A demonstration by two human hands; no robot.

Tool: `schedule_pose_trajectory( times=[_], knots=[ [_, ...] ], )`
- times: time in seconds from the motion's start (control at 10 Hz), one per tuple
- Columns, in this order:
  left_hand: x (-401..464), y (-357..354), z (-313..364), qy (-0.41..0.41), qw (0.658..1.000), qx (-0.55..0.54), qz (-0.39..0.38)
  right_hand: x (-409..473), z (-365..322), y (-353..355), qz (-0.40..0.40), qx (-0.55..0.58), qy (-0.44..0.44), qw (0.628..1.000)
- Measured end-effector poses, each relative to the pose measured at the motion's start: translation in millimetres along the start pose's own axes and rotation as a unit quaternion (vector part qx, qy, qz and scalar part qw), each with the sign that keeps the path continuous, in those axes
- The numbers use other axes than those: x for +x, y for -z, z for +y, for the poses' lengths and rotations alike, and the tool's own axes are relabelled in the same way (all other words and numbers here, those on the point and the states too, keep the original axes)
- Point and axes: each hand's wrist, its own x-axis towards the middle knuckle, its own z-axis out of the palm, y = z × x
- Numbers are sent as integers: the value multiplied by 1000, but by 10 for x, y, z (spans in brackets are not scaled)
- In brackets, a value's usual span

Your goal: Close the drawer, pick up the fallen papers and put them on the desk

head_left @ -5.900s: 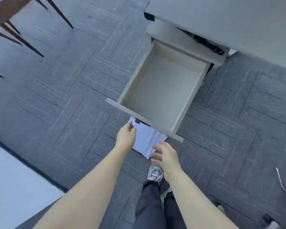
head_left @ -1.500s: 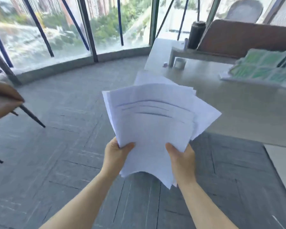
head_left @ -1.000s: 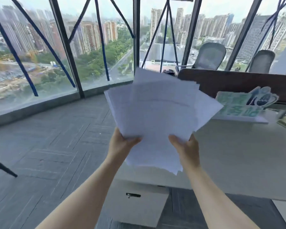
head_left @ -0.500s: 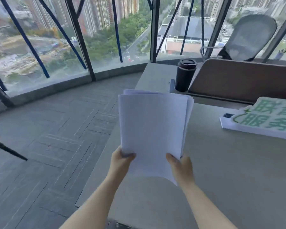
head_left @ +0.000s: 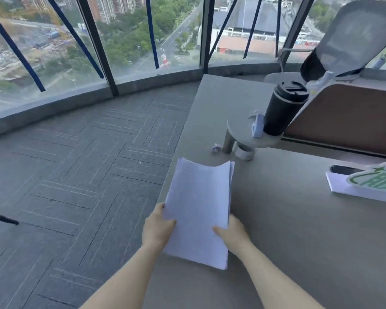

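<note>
Head view: squared stack of white paper sheets (head_left: 198, 210), top edge curling, being grasped by left hand (head_left: 157, 228) and right hand (head_left: 233, 236) over grey tabletop (head_left: 299, 219); black lidded tumbler (head_left: 281, 108) standing beyond.

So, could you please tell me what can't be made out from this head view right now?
- The drawer: out of frame below the desk, so its state is unknown.
- Writing on the papers: too faint to read.
- The green sign: cut off by the right edge.
- Whether the papers already rest on the desk: hidden by the sheets and both hands, left and right.
</note>
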Motion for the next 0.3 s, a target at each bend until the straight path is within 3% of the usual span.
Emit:
schedule_pose_trajectory(
  times=[0.1,0.2,0.3],
  knots=[
    [77,-85,-19,18,997,68,19,89,-86,-39,39,-116,-35,992],
    [100,-132,-33,5,993,107,49,50,-231,19,71,-279,-111,951],
    [68,-54,-35,0,984,161,71,-42,-219,115,100,-288,-148,941]
  ],
)
